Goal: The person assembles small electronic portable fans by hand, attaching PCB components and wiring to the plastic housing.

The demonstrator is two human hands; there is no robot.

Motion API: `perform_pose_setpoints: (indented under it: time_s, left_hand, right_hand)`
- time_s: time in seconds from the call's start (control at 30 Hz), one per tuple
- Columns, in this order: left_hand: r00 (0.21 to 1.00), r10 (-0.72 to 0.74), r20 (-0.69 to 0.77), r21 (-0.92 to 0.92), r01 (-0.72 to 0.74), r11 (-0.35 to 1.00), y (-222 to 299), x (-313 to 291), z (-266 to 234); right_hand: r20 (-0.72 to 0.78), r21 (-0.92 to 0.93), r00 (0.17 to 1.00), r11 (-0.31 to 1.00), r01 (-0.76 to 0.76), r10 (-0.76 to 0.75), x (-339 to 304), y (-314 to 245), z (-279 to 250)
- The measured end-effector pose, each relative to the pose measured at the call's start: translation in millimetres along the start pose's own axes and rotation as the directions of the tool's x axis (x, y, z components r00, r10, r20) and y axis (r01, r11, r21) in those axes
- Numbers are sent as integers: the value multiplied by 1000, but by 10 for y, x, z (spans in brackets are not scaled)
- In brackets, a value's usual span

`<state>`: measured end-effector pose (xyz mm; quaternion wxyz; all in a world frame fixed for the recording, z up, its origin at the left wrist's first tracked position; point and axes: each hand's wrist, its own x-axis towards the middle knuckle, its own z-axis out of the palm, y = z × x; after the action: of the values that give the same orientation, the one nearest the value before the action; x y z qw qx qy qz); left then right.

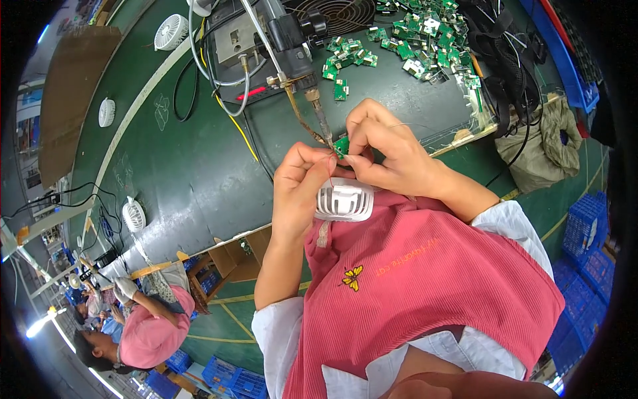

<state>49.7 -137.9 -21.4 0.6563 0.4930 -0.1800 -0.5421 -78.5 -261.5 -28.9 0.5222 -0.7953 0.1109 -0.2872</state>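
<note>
My right hand (393, 151) pinches a small green circuit board (341, 145) between thumb and fingers, just under the tip of a fixed soldering iron (319, 113). Close against it from the left, my left hand (299, 185) is closed on a thin red wire (331, 178), its fingertips by the board's lower edge. That wire runs down toward a white slotted fan housing (347, 202), which lies at the table's near edge against my apron. A brownish feed tube (300, 114) slants to the iron's tip. My fingertips partly hide the board and the wire's end.
Loose green circuit boards (435, 40) are heaped at the back right, beside black straps and cables (512, 60). The iron's metal stand (236, 40) and hoses occupy the back. Several white fans (133, 215) stand along the left. A co-worker (149, 319) sits at lower left.
</note>
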Motion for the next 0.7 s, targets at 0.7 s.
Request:
perform_pose_setpoints:
  time_s: [0.7]
  left_hand:
    - [1000,-14,1,-13,14,1000,13,37,-25]
  right_hand:
    - [-27,35,998,997,63,-62,42,51,35]
